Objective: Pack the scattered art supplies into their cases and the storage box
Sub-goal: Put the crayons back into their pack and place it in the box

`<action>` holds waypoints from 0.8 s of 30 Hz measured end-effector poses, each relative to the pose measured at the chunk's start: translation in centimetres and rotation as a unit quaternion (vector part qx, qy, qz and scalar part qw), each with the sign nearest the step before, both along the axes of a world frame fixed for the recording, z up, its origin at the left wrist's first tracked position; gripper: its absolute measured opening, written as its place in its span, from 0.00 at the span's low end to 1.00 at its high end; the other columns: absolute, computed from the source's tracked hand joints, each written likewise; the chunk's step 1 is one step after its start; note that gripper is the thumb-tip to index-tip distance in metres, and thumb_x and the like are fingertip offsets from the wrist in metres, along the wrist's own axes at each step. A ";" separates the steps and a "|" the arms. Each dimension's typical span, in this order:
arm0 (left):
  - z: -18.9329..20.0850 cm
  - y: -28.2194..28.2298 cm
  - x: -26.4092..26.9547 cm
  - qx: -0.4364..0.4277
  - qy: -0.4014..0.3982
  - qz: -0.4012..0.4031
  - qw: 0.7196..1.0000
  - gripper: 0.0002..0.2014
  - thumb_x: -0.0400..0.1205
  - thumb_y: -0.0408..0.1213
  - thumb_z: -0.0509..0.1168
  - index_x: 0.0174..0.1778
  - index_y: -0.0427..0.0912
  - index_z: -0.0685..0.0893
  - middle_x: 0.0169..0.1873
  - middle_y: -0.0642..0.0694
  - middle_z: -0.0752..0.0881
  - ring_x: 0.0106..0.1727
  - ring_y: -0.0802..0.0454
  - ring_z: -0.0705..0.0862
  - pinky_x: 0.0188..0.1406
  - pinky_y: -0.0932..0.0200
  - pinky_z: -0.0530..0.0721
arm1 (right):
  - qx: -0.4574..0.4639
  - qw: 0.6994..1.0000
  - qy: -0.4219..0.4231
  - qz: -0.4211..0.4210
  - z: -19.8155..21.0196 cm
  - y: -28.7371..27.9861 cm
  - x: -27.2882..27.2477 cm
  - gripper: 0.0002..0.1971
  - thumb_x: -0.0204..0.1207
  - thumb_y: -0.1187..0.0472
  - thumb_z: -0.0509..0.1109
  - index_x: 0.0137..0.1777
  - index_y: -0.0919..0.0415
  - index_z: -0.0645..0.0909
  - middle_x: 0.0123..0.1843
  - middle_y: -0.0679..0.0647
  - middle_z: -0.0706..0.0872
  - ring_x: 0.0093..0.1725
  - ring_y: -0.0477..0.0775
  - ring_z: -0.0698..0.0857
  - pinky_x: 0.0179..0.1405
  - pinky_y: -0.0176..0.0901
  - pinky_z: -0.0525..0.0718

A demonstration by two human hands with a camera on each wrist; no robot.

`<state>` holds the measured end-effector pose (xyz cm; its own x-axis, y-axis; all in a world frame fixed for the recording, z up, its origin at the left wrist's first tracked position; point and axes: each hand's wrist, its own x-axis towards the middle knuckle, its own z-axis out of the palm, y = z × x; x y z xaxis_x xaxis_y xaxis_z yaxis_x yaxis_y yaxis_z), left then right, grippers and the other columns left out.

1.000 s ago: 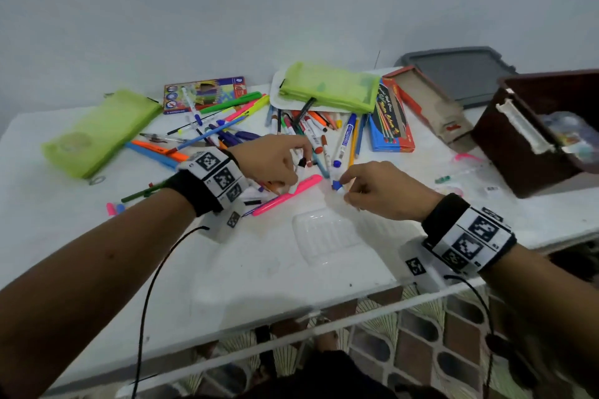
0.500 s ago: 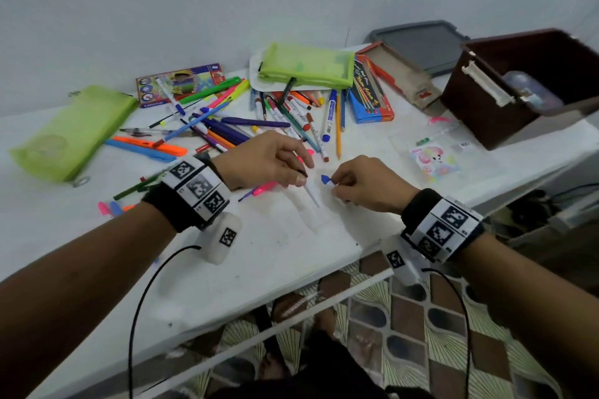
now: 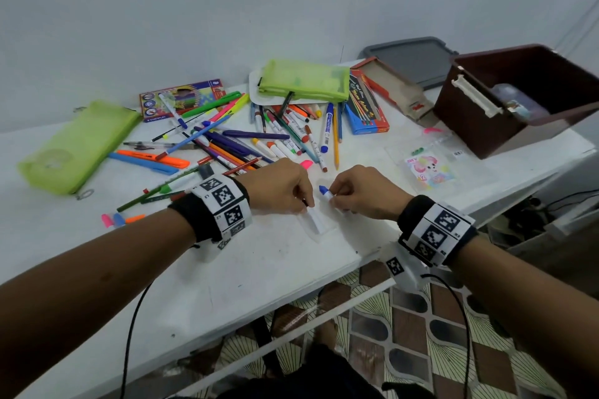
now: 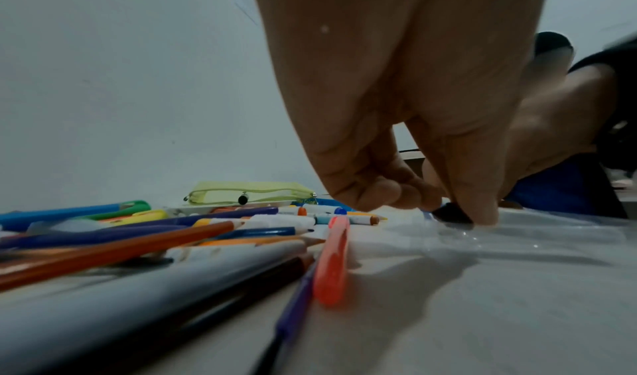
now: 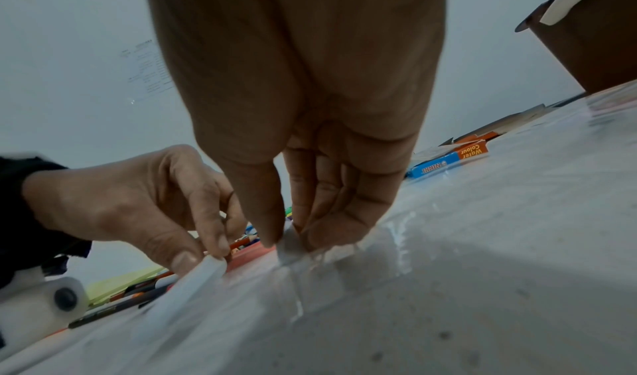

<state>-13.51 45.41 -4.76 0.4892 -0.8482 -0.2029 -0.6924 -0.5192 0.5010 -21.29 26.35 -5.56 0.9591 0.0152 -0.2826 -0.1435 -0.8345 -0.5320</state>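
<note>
A clear plastic marker tray (image 3: 319, 233) lies on the white table near its front edge. My left hand (image 3: 308, 204) pinches a white marker (image 3: 316, 219) with a black cap (image 4: 451, 213), and its barrel lies down in the tray. My right hand (image 3: 334, 199) pinches a second white marker by its barrel (image 5: 288, 247), its blue cap (image 3: 324, 190) pointing away from me. That marker's lower end touches the tray. In the right wrist view the left hand (image 5: 203, 255) shows beside my right fingertips (image 5: 272, 236).
A heap of loose pens and pencils (image 3: 259, 139) lies behind the hands. Two green pouches (image 3: 77, 146) (image 3: 306, 79), a pencil box (image 3: 181, 99) and a water colour box (image 3: 366, 107) sit further back. The brown storage box (image 3: 518, 97), its grey lid (image 3: 411, 58) and a sticker packet (image 3: 431, 168) are on the right.
The left hand has left the pile with a white marker and laid it in the tray. The right hand has brought the blue-capped marker down to the tray beside it.
</note>
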 end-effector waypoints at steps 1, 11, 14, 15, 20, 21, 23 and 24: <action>0.1 -0.2 -0.1 0.006 -0.004 -0.005 1.000 0.08 0.76 0.37 0.74 0.50 0.47 0.93 0.42 0.51 0.87 0.43 0.56 0.83 0.42 0.62 0.81 | -0.002 1.000 0.002 0.003 0.0 0.0 0.1 0.09 0.78 0.56 0.73 0.54 0.59 0.87 0.44 0.48 0.87 0.37 0.40 0.82 0.38 0.31 0.80; 0.1 -0.7 0.1 0.031 -0.007 0.020 0.999 0.09 0.78 0.40 0.73 0.52 0.45 0.91 0.35 0.57 0.84 0.35 0.60 0.81 0.30 0.74 0.69 | 0.000 1.000 0.002 0.009 0.8 -0.1 0.5 0.08 0.75 0.57 0.77 0.50 0.60 0.87 0.39 0.49 0.89 0.36 0.44 0.86 0.41 0.38 0.86; 0.0 -0.5 0.3 0.040 -0.020 0.045 0.998 0.13 0.75 0.46 0.75 0.52 0.46 0.89 0.37 0.54 0.85 0.37 0.58 0.82 0.31 0.67 0.73 | 0.006 1.000 0.012 0.021 0.9 0.4 0.1 0.05 0.74 0.59 0.77 0.44 0.62 0.88 0.36 0.52 0.91 0.31 0.46 0.87 0.38 0.38 0.87; 0.0 -0.4 0.4 0.046 -0.020 0.053 0.997 0.14 0.75 0.48 0.75 0.53 0.46 0.89 0.37 0.54 0.85 0.38 0.58 0.82 0.32 0.66 0.74 | 0.006 0.999 0.020 0.028 0.9 0.6 -0.1 0.06 0.74 0.60 0.77 0.43 0.63 0.88 0.35 0.54 0.91 0.30 0.47 0.87 0.37 0.38 0.88; -0.3 -0.2 0.2 0.059 0.001 0.085 0.995 0.17 0.75 0.50 0.75 0.56 0.47 0.88 0.39 0.55 0.85 0.41 0.60 0.84 0.37 0.66 0.79 | 0.005 0.999 0.030 0.038 0.4 1.2 0.0 0.07 0.74 0.61 0.77 0.39 0.65 0.89 0.31 0.55 0.91 0.31 0.52 0.90 0.41 0.42 0.91; -0.2 -0.2 0.1 0.057 0.005 0.089 0.994 0.16 0.75 0.50 0.75 0.56 0.47 0.88 0.39 0.55 0.86 0.41 0.60 0.84 0.37 0.66 0.80 | 0.009 0.999 0.030 0.034 0.4 1.3 0.2 0.07 0.74 0.61 0.77 0.39 0.65 0.89 0.31 0.55 0.91 0.31 0.52 0.90 0.41 0.42 0.91; -0.2 -0.2 0.0 0.055 0.014 0.097 0.994 0.16 0.76 0.48 0.75 0.56 0.45 0.88 0.40 0.52 0.88 0.41 0.59 0.86 0.35 0.67 0.79 | 0.016 0.999 0.029 0.026 0.3 1.6 0.3 0.07 0.73 0.59 0.78 0.41 0.63 0.88 0.31 0.55 0.91 0.29 0.52 0.90 0.36 0.38 0.89; -0.2 -0.3 -0.1 0.055 0.021 0.101 0.993 0.15 0.76 0.47 0.75 0.56 0.44 0.88 0.41 0.51 0.89 0.41 0.58 0.87 0.35 0.67 0.78 | 0.017 0.999 0.027 0.023 0.2 1.8 0.3 0.07 0.72 0.59 0.79 0.41 0.62 0.87 0.30 0.54 0.91 0.28 0.51 0.89 0.33 0.36 0.88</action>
